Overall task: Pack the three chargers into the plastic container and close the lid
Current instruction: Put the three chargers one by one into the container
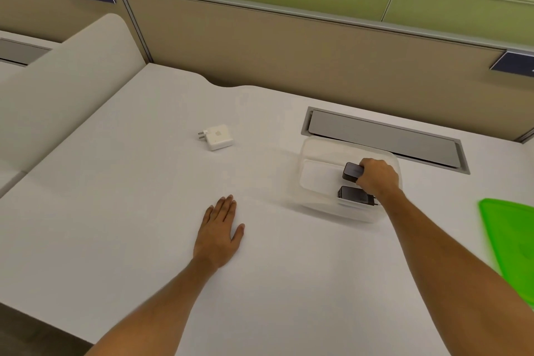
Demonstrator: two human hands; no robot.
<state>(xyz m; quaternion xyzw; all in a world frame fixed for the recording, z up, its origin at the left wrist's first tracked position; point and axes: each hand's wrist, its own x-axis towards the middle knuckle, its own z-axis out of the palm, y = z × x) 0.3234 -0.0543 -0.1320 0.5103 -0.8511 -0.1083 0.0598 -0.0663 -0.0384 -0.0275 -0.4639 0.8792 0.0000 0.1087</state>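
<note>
Right now my right hand [378,178] is inside the clear plastic container [312,153], its grip pinching a black charger [352,172] just above a second black charger [354,196] already lying at the near wall. To do this well, I judge I should lower it flat beside that one, prongs turned aside, leaving room for the last. My left hand [221,233] rests flat on the worktop [130,211], fingers spread, holding nothing. Count: three chargers, two black in the container and one white charger [217,137] well apart on the worktop; one container; one green lid [511,240] at the right edge.
</note>
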